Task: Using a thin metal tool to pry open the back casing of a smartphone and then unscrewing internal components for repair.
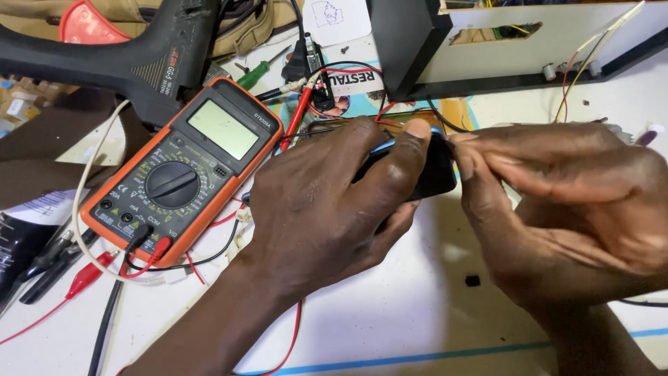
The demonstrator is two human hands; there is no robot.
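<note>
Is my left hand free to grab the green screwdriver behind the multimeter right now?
Probably not at once: the left hand is wrapped around a small black device. The green screwdriver lies uncovered beyond the multimeter, so the path looks open once that hand lets go.

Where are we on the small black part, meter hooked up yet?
Done: the multimeter has red and black leads plugged into its bottom jacks. In hand: the left hand grips the small black part while the right hand pinches at its end. Left: the meter screen looks blank, and no probe visibly touches the part.
</note>
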